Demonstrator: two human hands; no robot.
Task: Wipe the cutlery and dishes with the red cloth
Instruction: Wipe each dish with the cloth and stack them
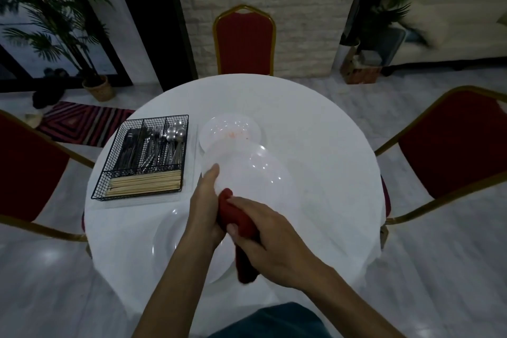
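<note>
Tabletop wire basket (142, 156) holds cutlery (153, 145); fingers clamp plate (247, 170), red cloth (238, 219).

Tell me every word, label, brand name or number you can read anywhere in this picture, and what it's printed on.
None: no readable text shows anywhere in this view.
The white plate held by the left hand, the red cloth in the right hand and the black wire cutlery basket show no lettering.
The box on the floor beside the far wall is too blurred to tell.
</note>
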